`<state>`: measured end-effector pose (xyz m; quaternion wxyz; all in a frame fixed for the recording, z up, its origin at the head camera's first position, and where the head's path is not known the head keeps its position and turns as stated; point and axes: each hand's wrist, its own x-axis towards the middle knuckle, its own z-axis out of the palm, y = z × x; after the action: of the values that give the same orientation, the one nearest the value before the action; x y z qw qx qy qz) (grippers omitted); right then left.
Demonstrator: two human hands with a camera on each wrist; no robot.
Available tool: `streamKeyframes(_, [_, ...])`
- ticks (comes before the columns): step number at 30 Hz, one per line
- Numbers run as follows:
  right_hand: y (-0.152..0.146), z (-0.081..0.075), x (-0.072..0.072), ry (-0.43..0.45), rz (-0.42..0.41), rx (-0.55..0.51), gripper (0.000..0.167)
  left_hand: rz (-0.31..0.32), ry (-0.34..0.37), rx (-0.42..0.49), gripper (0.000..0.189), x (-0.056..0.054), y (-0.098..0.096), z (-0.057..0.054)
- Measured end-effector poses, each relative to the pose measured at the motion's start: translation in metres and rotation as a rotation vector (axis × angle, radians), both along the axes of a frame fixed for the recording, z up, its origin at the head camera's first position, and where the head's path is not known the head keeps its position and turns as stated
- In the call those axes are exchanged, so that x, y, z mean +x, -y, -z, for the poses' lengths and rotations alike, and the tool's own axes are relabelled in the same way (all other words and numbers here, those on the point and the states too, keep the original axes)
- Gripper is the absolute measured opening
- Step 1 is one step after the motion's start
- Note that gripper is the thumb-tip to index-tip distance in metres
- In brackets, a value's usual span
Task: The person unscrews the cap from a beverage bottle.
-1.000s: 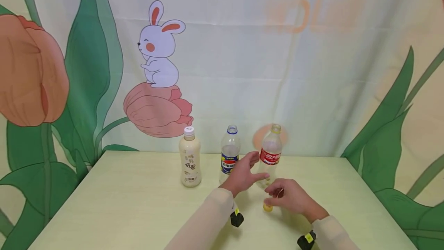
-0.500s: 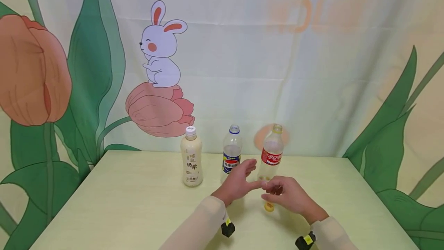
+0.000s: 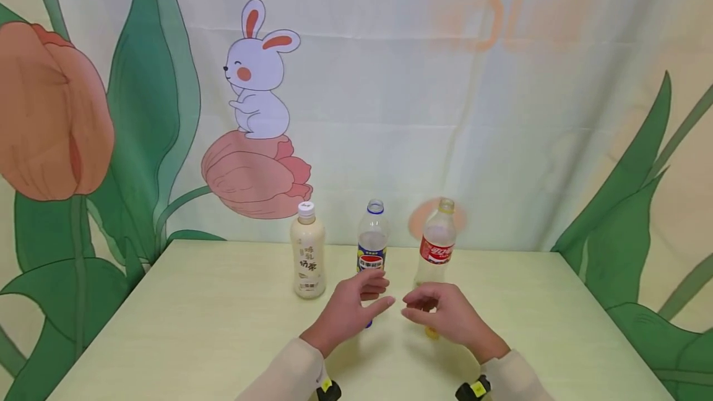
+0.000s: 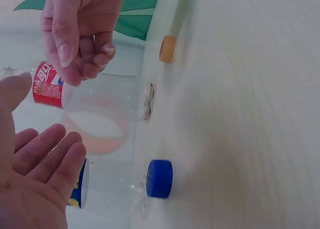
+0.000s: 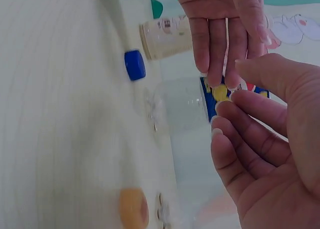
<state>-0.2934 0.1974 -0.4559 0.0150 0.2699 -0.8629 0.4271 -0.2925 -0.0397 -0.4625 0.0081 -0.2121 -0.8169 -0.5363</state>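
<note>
Cap in blue (image 4: pixel 160 179) sits in front of the blue-label bottle (image 3: pixel 372 255), yellow cap (image 4: pixel 167 49) by the red-label bottle (image 3: pixel 437 249), probably keeping the 2 pairs matched. Left hand (image 3: pixel 352 302) is loosely spread, right hand (image 3: pixel 444 312) lightly bent; both empty afaict, close-ups are dim.

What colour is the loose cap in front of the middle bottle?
Blue; the cap shows best in the left wrist view.

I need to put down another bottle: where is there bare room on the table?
In the head view, bare table lies left of the cream bottle and right of the red-labelled bottle and right hand. The middle is crowded: left hand, blue-labelled bottle, blue cap, yellow-orange cap.
</note>
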Motion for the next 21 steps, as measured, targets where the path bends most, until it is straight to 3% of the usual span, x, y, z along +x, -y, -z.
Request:
streamKeyframes(7, [0.023,-0.003,0.007,0.019,-0.024,-0.063,0.014,-0.228,-0.048,0.046,0.051,0.016,0.029,0.0])
streamKeyframes(12, [0.042,-0.005,0.009,0.032,-0.017,-0.142,0.016,-0.373,-0.136,0.092,0.043,0.023,0.047,0.003])
streamKeyframes(21, [0.076,-0.014,0.008,0.096,0.056,-0.275,0.02,-0.526,-0.207,0.16,0.038,0.022,0.07,0.007])
